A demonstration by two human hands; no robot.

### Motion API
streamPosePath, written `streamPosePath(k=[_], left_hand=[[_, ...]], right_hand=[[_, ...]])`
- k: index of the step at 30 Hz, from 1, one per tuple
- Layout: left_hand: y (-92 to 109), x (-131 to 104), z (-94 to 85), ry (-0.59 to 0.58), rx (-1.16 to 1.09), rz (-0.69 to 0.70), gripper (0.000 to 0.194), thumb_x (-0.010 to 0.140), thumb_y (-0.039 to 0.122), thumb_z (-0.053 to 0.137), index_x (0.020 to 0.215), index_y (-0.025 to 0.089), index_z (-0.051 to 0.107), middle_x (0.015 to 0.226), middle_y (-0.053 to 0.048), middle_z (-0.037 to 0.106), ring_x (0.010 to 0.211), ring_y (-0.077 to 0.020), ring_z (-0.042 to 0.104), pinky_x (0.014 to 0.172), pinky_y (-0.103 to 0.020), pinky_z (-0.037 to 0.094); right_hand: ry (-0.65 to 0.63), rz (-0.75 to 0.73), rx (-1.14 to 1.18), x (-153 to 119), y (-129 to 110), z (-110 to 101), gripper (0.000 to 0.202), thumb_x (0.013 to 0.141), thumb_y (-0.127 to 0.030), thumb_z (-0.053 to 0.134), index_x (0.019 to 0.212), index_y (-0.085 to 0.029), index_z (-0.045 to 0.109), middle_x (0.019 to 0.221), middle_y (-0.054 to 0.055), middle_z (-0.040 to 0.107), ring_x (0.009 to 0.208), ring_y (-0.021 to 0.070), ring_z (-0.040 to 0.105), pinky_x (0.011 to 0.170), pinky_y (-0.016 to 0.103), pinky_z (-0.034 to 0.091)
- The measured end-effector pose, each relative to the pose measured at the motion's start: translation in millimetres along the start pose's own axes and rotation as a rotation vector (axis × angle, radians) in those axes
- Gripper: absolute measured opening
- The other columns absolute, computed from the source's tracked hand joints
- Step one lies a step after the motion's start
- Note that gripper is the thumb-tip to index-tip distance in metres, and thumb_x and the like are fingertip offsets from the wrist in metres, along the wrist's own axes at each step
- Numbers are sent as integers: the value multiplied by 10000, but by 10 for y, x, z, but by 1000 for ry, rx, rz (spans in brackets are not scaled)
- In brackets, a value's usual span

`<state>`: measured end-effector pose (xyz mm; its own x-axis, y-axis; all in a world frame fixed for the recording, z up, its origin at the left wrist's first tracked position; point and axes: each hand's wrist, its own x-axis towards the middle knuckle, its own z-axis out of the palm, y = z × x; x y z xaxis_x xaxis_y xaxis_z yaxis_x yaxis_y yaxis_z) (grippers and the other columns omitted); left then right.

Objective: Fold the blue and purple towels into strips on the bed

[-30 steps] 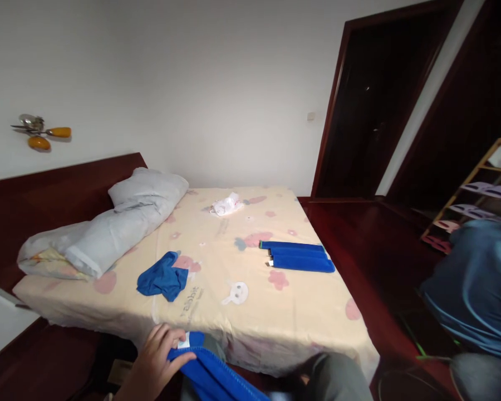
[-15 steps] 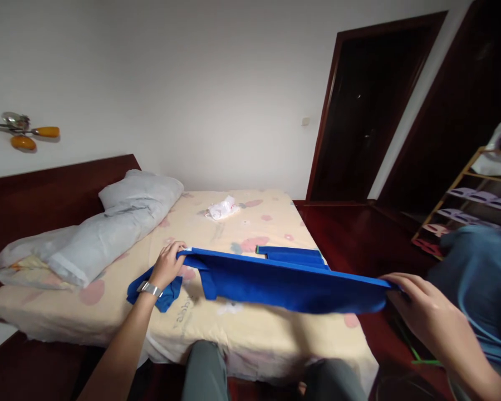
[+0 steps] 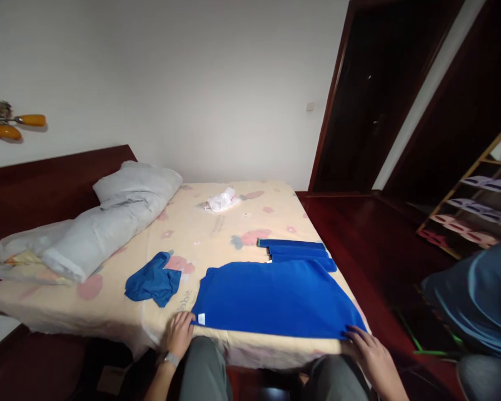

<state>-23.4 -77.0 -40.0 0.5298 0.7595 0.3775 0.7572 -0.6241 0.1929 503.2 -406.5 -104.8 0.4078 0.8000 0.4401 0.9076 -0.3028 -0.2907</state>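
Note:
A wide royal-blue garment, its exact kind unclear, lies spread flat along the near edge of the bed. My left hand, with a metal watch at the wrist, pinches its near left corner beside a small white label. At the near right corner, my right hand grips the same cloth between thumb and fingers. Just beyond it rests a folded blue piece of clothing with a green-trimmed end, partly overlapped by the garment. To the left is a crumpled darker blue cloth.
The bed has a cream sheet with fruit prints. A grey quilt is heaped at the headboard, and a white crumpled bundle sits farther back. On the right stand a shoe rack with slippers and something draped in blue fabric.
Both hands came down and toward me, lowering the blue garment from above the bed onto the sheet, where it now lies flat. The view has shifted slightly.

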Motion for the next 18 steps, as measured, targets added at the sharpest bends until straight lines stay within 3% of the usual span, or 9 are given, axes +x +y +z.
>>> streamPosePath(k=[2,5,13,18], left_hand=[[-50,-217,219,-3,-5,-41,248,806,116,458,877,241,660,899,-40,711,925,-242,656,838,-348,483],[-159,-399,359,64,-2,-89,220,836,154,470,902,239,661,926,-48,717,954,-247,665,844,-347,490],[-304,-528,363,68,-51,-127,214,815,228,482,880,262,683,938,-42,743,971,-260,692,844,-363,528],[-376,-592,408,50,-173,-167,247,790,275,465,871,275,699,960,-50,756,979,-278,701,893,-407,551]], right_hand=[[30,58,36,-178,57,181,349,886,-490,453,962,-294,731,1202,73,707,1013,331,685,855,491,551],[57,112,105,-290,86,194,330,892,-508,450,973,-318,708,1148,71,718,1013,336,684,866,502,561],[-24,153,127,-382,76,-113,380,895,-451,424,1073,-282,714,1035,82,737,935,305,679,809,467,555],[-95,255,168,-494,81,-184,293,789,-556,505,863,-401,743,832,49,744,786,339,706,730,532,561]])
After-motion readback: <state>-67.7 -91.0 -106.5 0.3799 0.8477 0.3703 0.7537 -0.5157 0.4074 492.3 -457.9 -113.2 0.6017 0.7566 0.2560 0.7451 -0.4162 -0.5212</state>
